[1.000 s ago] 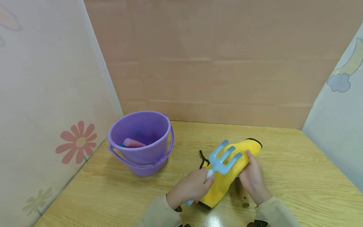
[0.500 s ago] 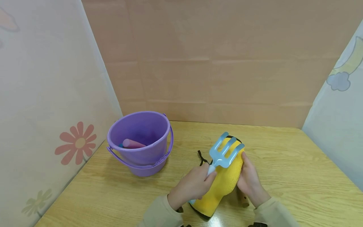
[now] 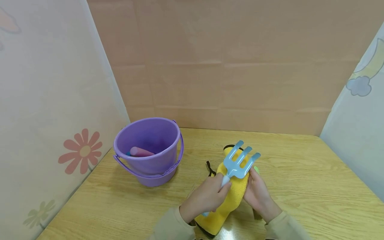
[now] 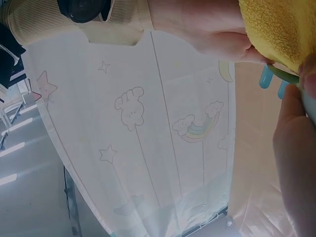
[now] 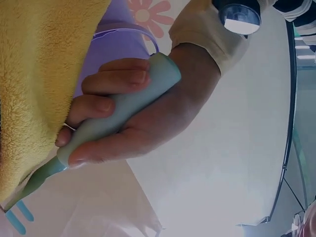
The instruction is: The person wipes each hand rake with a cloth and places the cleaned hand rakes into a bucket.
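Observation:
My left hand (image 3: 207,196) grips the pale blue handle of a small garden hand fork (image 3: 236,166), its three blue tines pointing up and away. A fuzzy yellow cloth (image 3: 235,196) with black edging lies behind the fork, its lower end hanging toward the table's near edge. My right hand (image 3: 260,196) holds the cloth along its right side, thumb close to the fork's head and the other fingers partly hidden behind the cloth. The right wrist view shows the left fingers wrapped round the fork's handle (image 5: 123,106), with the yellow cloth (image 5: 42,84) alongside.
A purple bucket (image 3: 159,163) with its handle down stands at the left, holding a pink cylindrical piece (image 3: 141,152) and something blue. A wooden handle (image 3: 257,215) lies under my right hand. Something light green (image 3: 256,169) shows beyond it. Printed sheets surround the wooden table (image 3: 315,186).
My right hand and the cloth have shifted left, with the cloth's lower end moving nearer. The fork has moved slightly right. A light green piece now shows beyond my right hand.

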Tool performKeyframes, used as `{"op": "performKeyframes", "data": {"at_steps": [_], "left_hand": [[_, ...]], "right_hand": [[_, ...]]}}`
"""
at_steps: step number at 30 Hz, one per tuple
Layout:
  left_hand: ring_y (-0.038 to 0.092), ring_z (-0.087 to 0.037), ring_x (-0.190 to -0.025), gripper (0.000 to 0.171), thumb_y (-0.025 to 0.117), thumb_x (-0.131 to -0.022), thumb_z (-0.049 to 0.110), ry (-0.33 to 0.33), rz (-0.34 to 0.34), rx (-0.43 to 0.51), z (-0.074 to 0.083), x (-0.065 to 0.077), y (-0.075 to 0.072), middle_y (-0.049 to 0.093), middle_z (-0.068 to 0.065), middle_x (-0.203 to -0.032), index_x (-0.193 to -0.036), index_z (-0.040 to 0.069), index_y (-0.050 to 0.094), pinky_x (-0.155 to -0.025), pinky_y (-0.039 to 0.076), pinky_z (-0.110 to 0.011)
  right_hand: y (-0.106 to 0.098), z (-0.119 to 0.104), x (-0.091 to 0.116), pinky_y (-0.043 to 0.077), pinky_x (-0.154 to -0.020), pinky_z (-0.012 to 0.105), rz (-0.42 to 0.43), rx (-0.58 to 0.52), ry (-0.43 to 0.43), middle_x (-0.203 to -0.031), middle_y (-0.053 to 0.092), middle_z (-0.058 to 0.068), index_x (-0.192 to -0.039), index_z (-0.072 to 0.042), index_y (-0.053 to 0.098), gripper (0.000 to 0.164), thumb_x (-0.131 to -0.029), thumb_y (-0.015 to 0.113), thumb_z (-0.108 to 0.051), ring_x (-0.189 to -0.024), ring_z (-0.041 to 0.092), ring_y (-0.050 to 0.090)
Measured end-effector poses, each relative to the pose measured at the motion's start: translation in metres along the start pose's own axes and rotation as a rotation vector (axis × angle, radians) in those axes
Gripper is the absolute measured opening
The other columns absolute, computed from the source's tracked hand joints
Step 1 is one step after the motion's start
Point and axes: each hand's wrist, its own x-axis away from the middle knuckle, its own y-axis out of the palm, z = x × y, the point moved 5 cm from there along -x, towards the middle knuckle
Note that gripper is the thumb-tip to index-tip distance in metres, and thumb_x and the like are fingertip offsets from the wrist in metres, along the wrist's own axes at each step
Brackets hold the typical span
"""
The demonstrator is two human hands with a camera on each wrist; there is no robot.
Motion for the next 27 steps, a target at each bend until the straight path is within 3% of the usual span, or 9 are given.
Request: {"op": "performKeyframes", "data": {"at_steps": [1,4,8,9,12,14,16,22,27], "left_hand": [[0.04,-0.011,-0.034,0.027,0.043,-0.098,0.026,0.0,0.001,0.0,0.0,0.0,0.0,0.041,0.0,-0.053,-0.08,0.007,0.043,-0.032,0.029,-0.02],[0.04,-0.011,-0.034,0.026,0.042,-0.098,0.026,-0.001,-0.003,-0.008,0.0,-0.001,0.001,0.042,0.0,-0.053,-0.081,0.006,0.043,-0.032,0.03,-0.02],[0.04,-0.011,-0.035,0.025,0.041,-0.098,0.025,0.002,-0.008,-0.044,-0.001,-0.002,0.001,0.042,0.0,-0.053,-0.082,0.006,0.043,-0.032,0.03,-0.02],[0.04,-0.011,-0.035,0.025,0.041,-0.098,0.025,0.003,-0.013,-0.052,-0.001,-0.002,0.002,0.042,0.0,-0.054,-0.082,0.006,0.043,-0.032,0.03,-0.02],[0.04,-0.011,-0.035,0.025,0.039,-0.099,0.024,0.005,-0.038,-0.08,-0.001,-0.001,0.003,0.042,0.0,-0.055,-0.081,0.007,0.043,-0.032,0.03,-0.02],[0.04,-0.011,-0.035,0.025,0.039,-0.099,0.024,0.01,-0.053,-0.1,0.0,-0.001,0.004,0.042,0.0,-0.055,-0.081,0.006,0.042,-0.032,0.03,-0.019],[0.039,-0.01,-0.035,0.026,0.038,-0.099,0.024,0.012,-0.066,-0.114,0.0,0.0,0.005,0.042,0.0,-0.053,-0.08,0.006,0.042,-0.032,0.03,-0.019],[0.04,-0.011,-0.034,0.026,0.039,-0.099,0.025,0.005,-0.11,-0.15,0.0,0.002,0.007,0.042,0.001,-0.054,-0.081,0.007,0.044,-0.032,0.03,-0.019],[0.04,-0.011,-0.033,0.027,0.039,-0.099,0.025,0.001,-0.14,-0.138,-0.001,0.003,0.006,0.041,0.001,-0.055,-0.079,0.008,0.043,-0.032,0.031,-0.019]], "right_hand": [[0.001,0.0,0.0,0.032,-0.103,0.036,-0.009,-0.011,-0.004,-0.134,0.046,0.005,-0.134,-0.015,0.044,0.062,-0.098,0.0,-0.041,-0.125,0.02,0.042],[0.002,0.0,-0.001,0.031,-0.104,0.038,-0.007,-0.058,-0.022,-0.136,0.045,0.006,-0.147,-0.024,0.01,0.056,-0.097,0.005,-0.047,-0.126,0.021,0.041],[0.003,0.0,-0.001,0.03,-0.104,0.04,0.003,-0.125,-0.045,-0.137,0.045,0.007,-0.133,-0.027,-0.034,0.065,-0.093,0.008,-0.057,-0.126,0.023,0.04],[0.003,0.0,-0.001,0.03,-0.104,0.04,0.004,-0.133,-0.048,-0.137,0.045,0.007,-0.135,-0.027,-0.031,0.066,-0.092,0.008,-0.058,-0.126,0.023,0.04],[0.002,-0.001,-0.001,0.031,-0.103,0.038,0.011,-0.122,-0.057,-0.137,0.044,0.006,-0.148,-0.023,0.003,0.068,-0.091,0.007,-0.061,-0.126,0.021,0.04],[0.001,-0.003,-0.001,0.031,-0.103,0.038,0.012,-0.115,-0.068,-0.137,0.044,0.007,-0.144,-0.016,0.028,0.074,-0.09,0.009,-0.062,-0.126,0.021,0.04],[0.001,-0.005,0.0,0.031,-0.103,0.039,0.013,-0.117,-0.076,-0.137,0.044,0.009,-0.135,-0.007,0.043,0.08,-0.089,0.012,-0.064,-0.126,0.022,0.04],[-0.002,-0.01,0.002,0.034,-0.101,0.038,0.087,-0.164,-0.112,-0.132,0.049,0.011,-0.128,-0.002,0.05,0.082,-0.087,0.021,-0.068,-0.122,0.023,0.045],[-0.005,-0.011,0.004,0.033,-0.102,0.035,0.116,-0.198,-0.123,-0.13,0.05,0.01,-0.126,0.0,0.05,0.075,-0.093,0.022,-0.061,-0.122,0.021,0.045]]}}
